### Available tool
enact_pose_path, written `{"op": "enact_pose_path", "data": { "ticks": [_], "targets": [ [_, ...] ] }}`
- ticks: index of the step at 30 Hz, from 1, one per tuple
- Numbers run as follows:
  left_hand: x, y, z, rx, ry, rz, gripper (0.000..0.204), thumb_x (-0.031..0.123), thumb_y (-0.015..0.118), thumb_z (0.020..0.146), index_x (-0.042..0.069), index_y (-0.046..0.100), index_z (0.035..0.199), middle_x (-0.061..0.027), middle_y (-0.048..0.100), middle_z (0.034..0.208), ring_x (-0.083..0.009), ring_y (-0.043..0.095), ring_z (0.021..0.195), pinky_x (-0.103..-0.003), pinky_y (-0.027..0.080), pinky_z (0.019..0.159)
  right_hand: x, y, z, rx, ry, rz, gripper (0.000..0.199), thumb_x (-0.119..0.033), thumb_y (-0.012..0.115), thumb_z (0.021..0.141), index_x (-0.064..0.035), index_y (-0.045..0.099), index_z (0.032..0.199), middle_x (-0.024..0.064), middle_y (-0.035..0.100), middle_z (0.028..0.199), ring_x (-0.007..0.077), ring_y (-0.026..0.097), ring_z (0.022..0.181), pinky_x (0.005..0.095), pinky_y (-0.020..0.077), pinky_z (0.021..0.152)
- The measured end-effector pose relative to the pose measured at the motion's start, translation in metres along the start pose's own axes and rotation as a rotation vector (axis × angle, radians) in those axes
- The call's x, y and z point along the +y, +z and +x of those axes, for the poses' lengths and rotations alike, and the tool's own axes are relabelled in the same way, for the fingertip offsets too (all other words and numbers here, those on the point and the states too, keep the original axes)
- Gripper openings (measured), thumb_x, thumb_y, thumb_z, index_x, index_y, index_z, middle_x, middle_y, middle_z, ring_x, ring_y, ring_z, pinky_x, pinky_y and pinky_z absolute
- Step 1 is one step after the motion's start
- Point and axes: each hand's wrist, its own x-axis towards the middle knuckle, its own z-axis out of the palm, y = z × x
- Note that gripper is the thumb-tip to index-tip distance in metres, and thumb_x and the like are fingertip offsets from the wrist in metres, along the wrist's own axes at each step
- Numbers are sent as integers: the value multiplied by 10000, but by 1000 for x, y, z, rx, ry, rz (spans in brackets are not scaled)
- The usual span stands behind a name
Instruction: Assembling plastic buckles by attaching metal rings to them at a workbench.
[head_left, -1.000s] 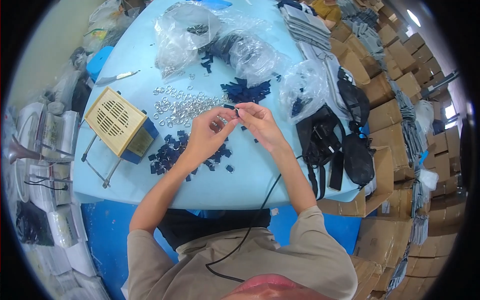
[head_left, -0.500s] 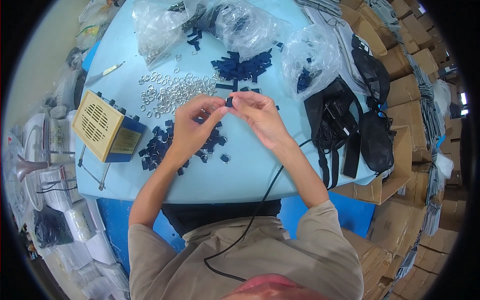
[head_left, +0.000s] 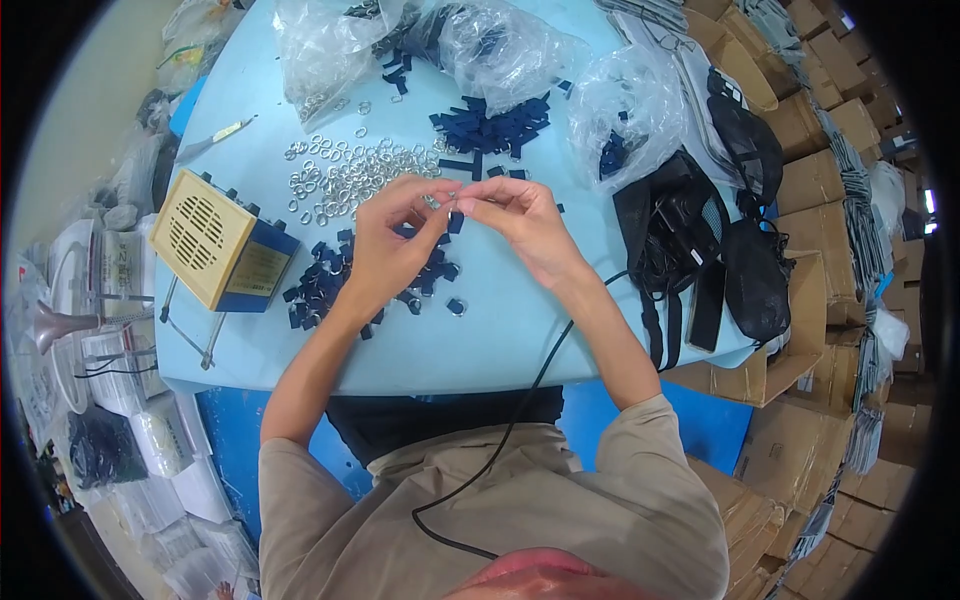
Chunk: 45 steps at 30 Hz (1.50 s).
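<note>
My left hand [head_left: 395,230] and my right hand [head_left: 525,225] meet fingertip to fingertip over the table, both closed in a pinch. A short navy fabric strip [head_left: 456,222] hangs below my right fingertips. A bit of silvery metal ring [head_left: 434,200] shows at my left fingertips; the fingers hide most of it, and whether the strip passes through it cannot be seen. Loose metal rings [head_left: 345,175] lie beyond my left hand. Past my fingertips is a heap of navy strips [head_left: 490,128]. Navy strips with rings on them [head_left: 325,280] are piled beside and under my left wrist.
A beige and blue box-shaped device [head_left: 220,245] stands at the table's left. Clear plastic bags [head_left: 500,55] lie at the back, another bag [head_left: 625,115] to the right. Black mesh bags [head_left: 665,230] and a phone [head_left: 706,305] are at right. A black cable [head_left: 540,375] runs by my right forearm.
The navy strip, earlier upright between my fingertips, now hangs lower beneath them. Silvery metal now shows at the fingertips. The view has shifted slightly.
</note>
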Motion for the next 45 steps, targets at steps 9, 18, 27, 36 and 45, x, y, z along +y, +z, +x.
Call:
{"op": "enact_pose_path", "data": {
  "ticks": [9,18,27,36,45],
  "targets": [
    [-7,6,2,22,-37,58,234,13,703,922,27,710,1155,-38,671,975,-62,631,766,-208,501,660,4,-1,3,121,-112,-198,85,-37,761,883,-13,733,959,79,744,981,127,695,898,268,544,827],
    [-5,-17,14,159,-50,84,212,97,704,949,3,710,1139,-42,714,928,-58,621,741,-214,502,673,-2,-14,-8,-377,-289,-1019,219,-3,765,767,-23,742,983,105,714,970,252,686,841,352,545,785],
    [-12,-4,9,-2,-65,152,175,74,727,919,49,733,1092,-33,703,1056,-61,620,766,-218,496,654,1,-9,-4,-114,-291,-830,143,9,723,829,54,741,964,164,739,876,255,738,806,343,583,765],
    [-7,7,6,-74,43,260,175,50,758,881,16,743,1052,-81,689,1054,-114,664,793,-239,544,656,0,-11,0,68,-223,-627,162,-4,705,885,50,722,1036,135,751,890,184,730,800,301,576,768],
    [-9,6,3,-137,-268,1,210,117,755,928,22,743,1115,-22,723,873,-64,625,745,-217,498,633,-2,-6,1,119,-152,-476,244,-57,765,889,20,679,1103,83,732,885,115,677,803,262,536,747]
  ]
}}
